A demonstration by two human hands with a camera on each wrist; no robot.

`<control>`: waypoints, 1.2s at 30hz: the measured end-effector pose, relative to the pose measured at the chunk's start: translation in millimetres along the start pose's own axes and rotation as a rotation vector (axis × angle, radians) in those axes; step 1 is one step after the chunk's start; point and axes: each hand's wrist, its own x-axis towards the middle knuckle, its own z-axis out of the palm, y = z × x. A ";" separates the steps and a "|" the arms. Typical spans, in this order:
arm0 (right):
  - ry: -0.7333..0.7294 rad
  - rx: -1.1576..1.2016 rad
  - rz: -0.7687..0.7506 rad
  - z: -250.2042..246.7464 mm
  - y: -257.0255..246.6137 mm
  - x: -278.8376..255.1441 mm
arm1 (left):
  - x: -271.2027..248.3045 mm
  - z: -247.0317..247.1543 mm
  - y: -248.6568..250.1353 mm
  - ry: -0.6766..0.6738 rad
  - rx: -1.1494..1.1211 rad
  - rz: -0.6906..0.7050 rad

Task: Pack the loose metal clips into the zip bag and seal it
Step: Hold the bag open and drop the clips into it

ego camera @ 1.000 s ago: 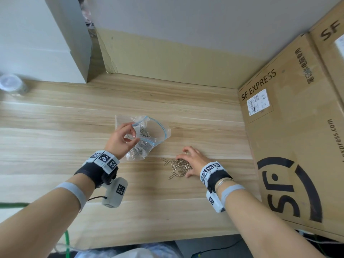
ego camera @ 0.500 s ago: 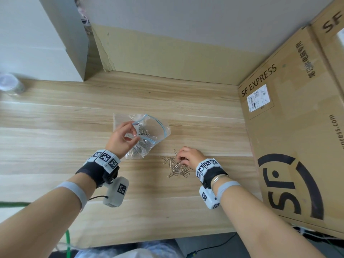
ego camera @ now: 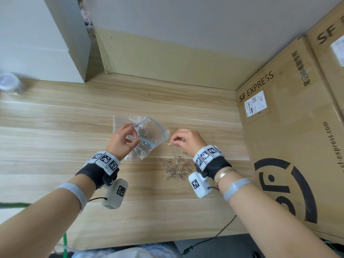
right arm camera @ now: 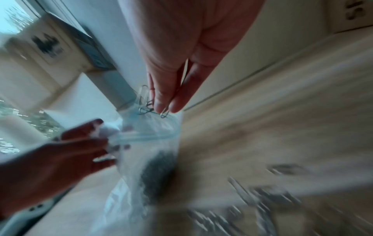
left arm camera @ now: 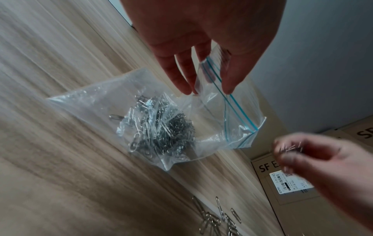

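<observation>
A clear zip bag (ego camera: 149, 135) with a blue zip line lies on the wooden table, its mouth held up and open toward the right. My left hand (ego camera: 123, 140) pinches the near edge of that mouth (left arm camera: 210, 76). Many metal clips (left arm camera: 161, 127) sit inside the bag. My right hand (ego camera: 183, 139) hovers just right of the mouth and pinches a few clips (right arm camera: 149, 105) between thumb and fingers. A loose pile of clips (ego camera: 176, 169) lies on the table below the right hand.
A large SF Express cardboard box (ego camera: 290, 138) stands at the right edge of the table. A white box (ego camera: 42, 40) and a small clear jar (ego camera: 9, 84) sit at the back left. A brown cardboard sheet (ego camera: 163, 58) leans on the wall behind.
My right hand has left the loose pile with a few clips and risen up toward the bag's mouth. The left hand keeps its hold on the bag's edge.
</observation>
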 end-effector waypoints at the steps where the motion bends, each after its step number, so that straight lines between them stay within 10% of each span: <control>1: 0.018 0.006 -0.033 -2.9 -10.7 8.0 | -0.1 1.0 -0.1 -0.001 0.006 0.001; 15: -0.050 -0.040 -0.034 19.7 -44.2 52.4 | -1.0 -4.3 2.3 -0.004 -0.002 -0.005; 28: 0.057 -0.320 -0.549 62.4 -46.7 7.9 | 10.7 -10.4 3.8 -0.013 0.016 -0.006; 36: -0.284 -0.709 -0.205 95.5 -59.8 23.1 | 11.2 -8.4 2.7 -0.037 0.045 0.018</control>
